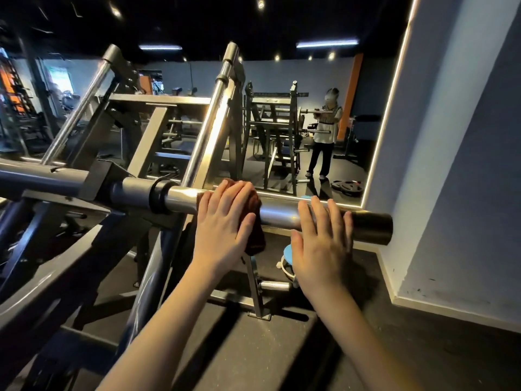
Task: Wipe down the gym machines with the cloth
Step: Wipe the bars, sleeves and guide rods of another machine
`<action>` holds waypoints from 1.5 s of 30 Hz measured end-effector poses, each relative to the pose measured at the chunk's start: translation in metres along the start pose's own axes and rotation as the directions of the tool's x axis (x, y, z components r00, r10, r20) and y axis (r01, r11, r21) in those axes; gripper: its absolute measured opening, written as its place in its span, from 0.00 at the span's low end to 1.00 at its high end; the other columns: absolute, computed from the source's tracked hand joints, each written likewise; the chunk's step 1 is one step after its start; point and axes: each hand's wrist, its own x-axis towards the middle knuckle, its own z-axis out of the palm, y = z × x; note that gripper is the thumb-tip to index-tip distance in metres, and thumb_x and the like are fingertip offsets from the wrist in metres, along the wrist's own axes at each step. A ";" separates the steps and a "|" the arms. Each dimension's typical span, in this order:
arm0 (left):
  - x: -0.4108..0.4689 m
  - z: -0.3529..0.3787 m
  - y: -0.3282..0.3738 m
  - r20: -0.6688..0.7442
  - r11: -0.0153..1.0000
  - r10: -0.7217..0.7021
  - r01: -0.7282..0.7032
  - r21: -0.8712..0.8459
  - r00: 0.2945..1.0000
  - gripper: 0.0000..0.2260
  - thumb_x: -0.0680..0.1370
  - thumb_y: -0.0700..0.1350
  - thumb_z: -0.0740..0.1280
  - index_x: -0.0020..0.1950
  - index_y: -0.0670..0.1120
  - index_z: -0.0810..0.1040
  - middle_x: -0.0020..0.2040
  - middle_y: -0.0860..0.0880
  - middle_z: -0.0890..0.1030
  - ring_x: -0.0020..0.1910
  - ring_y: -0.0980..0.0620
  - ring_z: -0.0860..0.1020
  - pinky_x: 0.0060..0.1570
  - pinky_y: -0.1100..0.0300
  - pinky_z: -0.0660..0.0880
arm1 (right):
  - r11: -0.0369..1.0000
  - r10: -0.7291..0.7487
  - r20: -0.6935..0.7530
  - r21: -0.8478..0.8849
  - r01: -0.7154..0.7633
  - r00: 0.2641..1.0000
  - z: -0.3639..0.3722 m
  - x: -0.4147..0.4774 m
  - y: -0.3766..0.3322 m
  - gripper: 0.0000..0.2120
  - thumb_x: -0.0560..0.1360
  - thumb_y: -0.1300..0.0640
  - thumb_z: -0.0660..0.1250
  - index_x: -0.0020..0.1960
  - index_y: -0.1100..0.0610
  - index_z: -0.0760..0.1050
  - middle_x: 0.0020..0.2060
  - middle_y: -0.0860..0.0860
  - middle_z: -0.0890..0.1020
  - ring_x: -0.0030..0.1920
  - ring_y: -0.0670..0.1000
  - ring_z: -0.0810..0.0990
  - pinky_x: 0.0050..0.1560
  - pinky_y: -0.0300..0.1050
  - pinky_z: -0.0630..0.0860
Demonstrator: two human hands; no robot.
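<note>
Both forearms reach up from the bottom edge to a chrome bar (277, 214) on the grey steel machine (152, 142). Left hand (225, 221) lies flat, fingers nearly straight, pressing a dark red cloth (255, 206) onto the bar; the cloth drapes over the bar and hangs below the palm. Right hand (321, 244) rests on the bar with fingers straight and spread, gripping nothing, just beside the black end cap (372, 228).

Dark rubber floor (282, 351) runs beneath, with a blue stool (287, 251) below the bar. A grey-blue wall (456, 165) stands at the right, with scuffs near its white base. Beside it, a large mirror (363, 103) edged with a light strip reflects more frames, a weight plate (346, 187) on the floor and the person (327, 131) standing. The ceiling (197, 21) is black, with spotlights and tube lights.
</note>
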 end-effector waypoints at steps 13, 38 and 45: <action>0.012 -0.047 -0.064 0.079 0.959 -0.018 0.039 -0.281 0.997 0.26 0.80 0.58 0.46 0.75 0.51 0.63 0.76 0.55 0.62 0.77 0.59 0.51 0.76 0.56 0.44 | 0.986 -0.124 0.210 0.132 0.098 0.970 0.026 0.029 -0.076 0.22 0.76 0.42 0.60 0.64 0.53 0.75 0.66 0.53 0.76 0.66 0.58 0.74 0.70 0.62 0.59; 0.010 -0.069 -0.149 0.217 0.991 0.036 -0.008 -0.130 0.976 0.31 0.78 0.62 0.44 0.79 0.50 0.56 0.78 0.55 0.55 0.76 0.61 0.49 0.74 0.63 0.44 | 0.934 -0.357 0.013 0.001 0.357 0.934 0.063 0.033 -0.111 0.23 0.68 0.54 0.72 0.63 0.57 0.77 0.60 0.58 0.79 0.61 0.61 0.77 0.63 0.57 0.70; 0.009 -0.073 -0.159 0.227 0.997 0.079 -0.071 -0.041 0.971 0.29 0.78 0.60 0.45 0.78 0.51 0.52 0.77 0.57 0.51 0.76 0.60 0.47 0.75 0.61 0.42 | 0.961 -0.271 0.020 -0.043 0.272 0.962 0.071 0.033 -0.127 0.25 0.66 0.54 0.73 0.62 0.56 0.77 0.60 0.59 0.78 0.63 0.61 0.74 0.64 0.59 0.64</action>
